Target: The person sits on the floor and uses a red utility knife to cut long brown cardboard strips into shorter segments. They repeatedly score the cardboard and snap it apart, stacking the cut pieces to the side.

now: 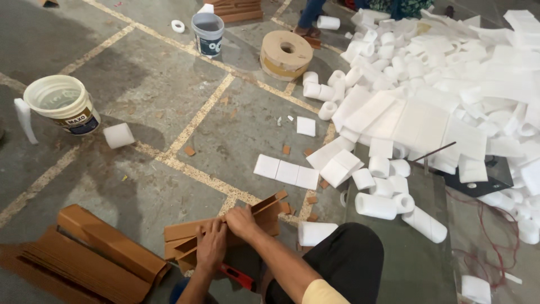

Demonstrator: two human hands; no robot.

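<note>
Pressing down, both hands work the cardboard strips (225, 225) on the floor (169, 112): left hand (211, 247) and right hand (242, 220) each clamped on them.

- Floor (157, 95): grey concrete, pale inlaid strips forming a grid.
- White bucket (63, 104) at left; foam block (118, 135) just beside it.
- Grey bucket (208, 34) at top, tape ring (178, 26) near it.
- Round tan disc (286, 54), centre hole, upper middle.
- Large heap of white foam pieces (444, 95) at right.
- Three flat foam squares (286, 171) in a row, centre.
- Brown cardboard stack (84, 256), lower left.
</note>
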